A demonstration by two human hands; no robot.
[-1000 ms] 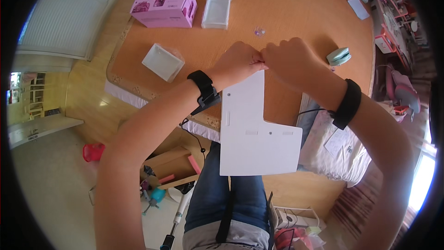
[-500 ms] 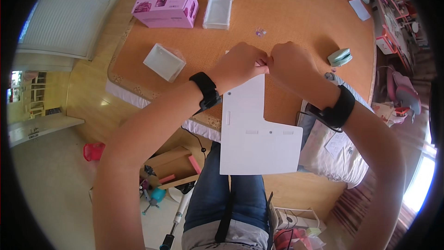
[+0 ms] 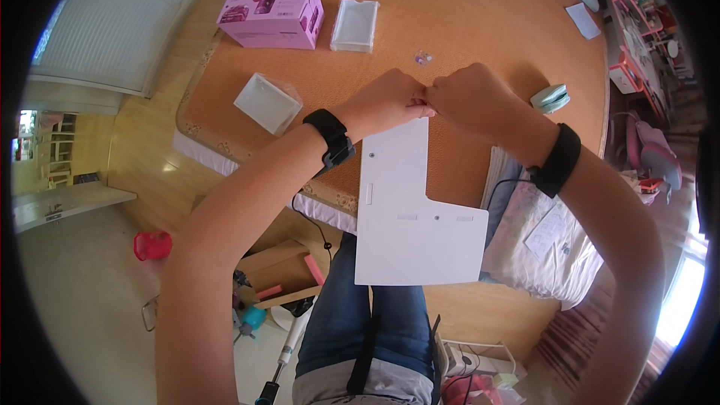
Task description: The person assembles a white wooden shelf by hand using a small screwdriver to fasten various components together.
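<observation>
A flat white L-shaped panel [image 3: 420, 247] with small screws and slots reaches from beneath my left hand, past the bed's front edge, to above my legs. My left hand [image 3: 390, 101] is closed over its upper end, fingers pinched near the upper right corner. My right hand [image 3: 472, 101] is closed too, knuckles up, its fingertips meeting those of the left. Whatever sits between the right fingers is hidden. Each wrist wears a black band. Just beyond the hands lies a small clear and purplish bit [image 3: 423, 57] on the brown mat [image 3: 480, 7].
Three white trays, one a clear-wrapped tray [image 3: 268, 103], and a pink printed box [image 3: 271, 15] lie to the left and far side. A mint-green pouch [image 3: 550, 98] is at right, beside pale bedding [image 3: 555, 247]. An open cardboard box [image 3: 281, 262] stands on the floor.
My right hand has shifted slightly up and left against the left one, its wrist turning a little. The panel has moved slightly left; surroundings shift slightly with my head.
</observation>
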